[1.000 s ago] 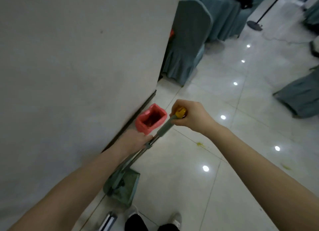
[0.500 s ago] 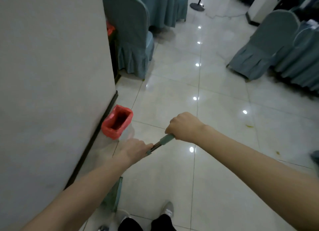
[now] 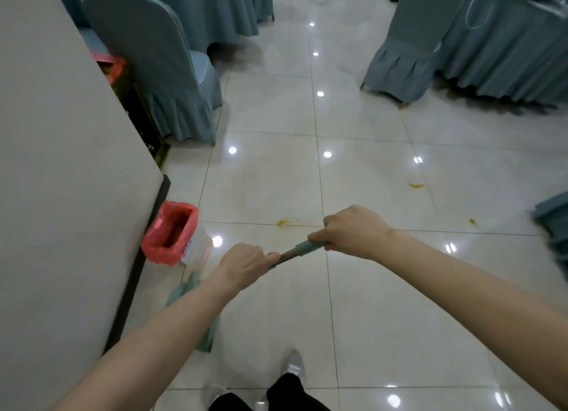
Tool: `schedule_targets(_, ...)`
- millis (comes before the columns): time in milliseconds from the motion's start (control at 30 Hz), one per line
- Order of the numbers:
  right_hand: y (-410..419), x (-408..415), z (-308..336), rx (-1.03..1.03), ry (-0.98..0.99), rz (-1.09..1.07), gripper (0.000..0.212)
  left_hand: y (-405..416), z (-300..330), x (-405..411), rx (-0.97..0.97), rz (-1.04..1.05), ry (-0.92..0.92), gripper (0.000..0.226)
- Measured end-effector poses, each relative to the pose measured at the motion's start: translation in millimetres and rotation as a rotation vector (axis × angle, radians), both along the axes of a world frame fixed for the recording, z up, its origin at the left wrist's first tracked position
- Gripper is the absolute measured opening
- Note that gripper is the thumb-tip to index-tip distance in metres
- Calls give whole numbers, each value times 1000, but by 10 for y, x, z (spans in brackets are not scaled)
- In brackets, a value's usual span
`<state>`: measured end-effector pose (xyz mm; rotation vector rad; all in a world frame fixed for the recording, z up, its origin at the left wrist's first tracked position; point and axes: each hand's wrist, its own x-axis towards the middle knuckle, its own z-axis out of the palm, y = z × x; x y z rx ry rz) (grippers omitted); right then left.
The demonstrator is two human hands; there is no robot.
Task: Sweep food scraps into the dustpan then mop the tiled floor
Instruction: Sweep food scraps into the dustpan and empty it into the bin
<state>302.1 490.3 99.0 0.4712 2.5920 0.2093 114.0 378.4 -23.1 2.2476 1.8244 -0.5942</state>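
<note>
Head view, single frame.

Left hand (image 3: 246, 264): fingers curled round the lower part of a slim handle with a teal-green sleeve (image 3: 302, 247); the grip is fully closed on it. Placed low, probably to steer the tool.

Right hand (image 3: 353, 231): fist closed over the handle's upper end, knuckles up. Set above the left, likely to give leverage for a stroke.

Teal-green plastic dustpan (image 3: 196, 312): on the glossy white tiled floor (image 3: 384, 318), beneath the left forearm and near the wall; partly hidden, and its join to the handle cannot be made out.

Yellow food scraps: one smear (image 3: 284, 221) on a grout line just ahead of the hands, a second (image 3: 416, 185) and a third (image 3: 472, 222) further right, all well apart from the dustpan. Sweeping appears unfinished; mopping not begun.

Small bin lined with a red plastic bag (image 3: 170, 232): against the wall, beside the dustpan, presumably handy for emptying.

Teal fabric-covered chair (image 3: 159, 66): beyond the bin.

Grey shoe (image 3: 293, 364): at the bottom edge.
</note>
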Motion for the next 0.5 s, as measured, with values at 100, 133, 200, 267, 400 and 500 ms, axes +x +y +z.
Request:
schedule_targets(100,210,430,41,26,6,-50,29,343,15,353,0,-50,17,25)
schedule_targets(133,277,585,60,36,-1,-70,29,458,17,472,2,-70,19,25)
schedule_targets(200,396,899,92,55,-13,-118,29,678,13,723,20,-119,30,25)
schedule_targets(267,498,1188,135,59,-13,-165,30,896,6,998,23,-171,29,23)
schedule_targets(400,726,1943,139,48,-27,-328,32,1232,45,1281,52,-228,-2,25)
schedule_targets(500,811,2697,117,38,-59,-544,37,1371,96,1004,93,-127,4,33)
